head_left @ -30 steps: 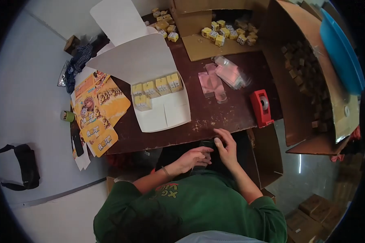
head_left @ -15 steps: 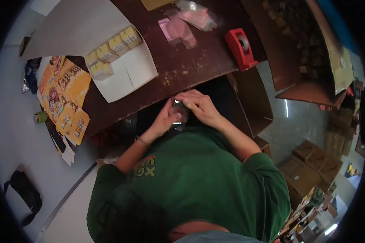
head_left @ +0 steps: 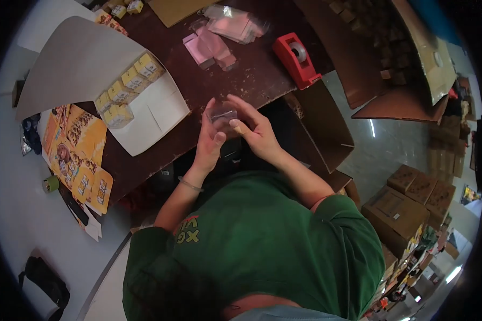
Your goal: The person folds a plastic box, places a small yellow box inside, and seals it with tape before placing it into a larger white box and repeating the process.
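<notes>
A small clear plastic packet (head_left: 223, 114) is held between my two hands, just in front of the table's edge. My left hand (head_left: 207, 138) grips its left side, fingers pointing up and thumb toward the middle. On the other side, my right hand (head_left: 257, 129) curls around it with the thumb against the near edge. Beyond the hands, pink cardboard pieces (head_left: 201, 50) lie on the dark table (head_left: 251, 75). Behind them is a pile of clear plastic sleeves (head_left: 236, 24).
A red tape dispenser (head_left: 300, 61) stands near the table's right edge. To the left, a white open carton (head_left: 160, 115) bears small yellow boxes (head_left: 121, 92), beside orange printed cardboard (head_left: 80, 150). An open cardboard box (head_left: 329, 128) sits below on the right.
Both hands have moved up and forward to the table edge with the plastic packet, and their fingers have spread wider around it. The view has shifted slightly.
</notes>
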`<action>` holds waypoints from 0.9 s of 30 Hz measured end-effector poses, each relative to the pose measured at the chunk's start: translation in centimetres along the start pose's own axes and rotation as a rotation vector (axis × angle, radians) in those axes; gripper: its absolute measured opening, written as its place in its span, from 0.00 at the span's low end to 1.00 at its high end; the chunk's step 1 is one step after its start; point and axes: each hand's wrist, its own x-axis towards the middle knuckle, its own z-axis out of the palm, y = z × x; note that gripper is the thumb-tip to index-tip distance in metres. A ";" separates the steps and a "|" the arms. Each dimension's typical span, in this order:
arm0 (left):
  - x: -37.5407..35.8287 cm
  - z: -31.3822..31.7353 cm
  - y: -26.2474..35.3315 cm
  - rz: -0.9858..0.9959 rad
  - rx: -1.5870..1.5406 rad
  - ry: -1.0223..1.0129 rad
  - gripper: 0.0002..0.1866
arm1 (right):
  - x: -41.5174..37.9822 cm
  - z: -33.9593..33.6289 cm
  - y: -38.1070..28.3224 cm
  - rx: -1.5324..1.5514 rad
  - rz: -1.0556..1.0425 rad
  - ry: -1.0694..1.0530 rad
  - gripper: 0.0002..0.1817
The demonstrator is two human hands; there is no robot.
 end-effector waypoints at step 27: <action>7.8 -2.3 3.1 -0.321 -0.525 0.140 0.20 | 28.2 -23.3 -7.3 -1.037 -0.382 0.217 0.18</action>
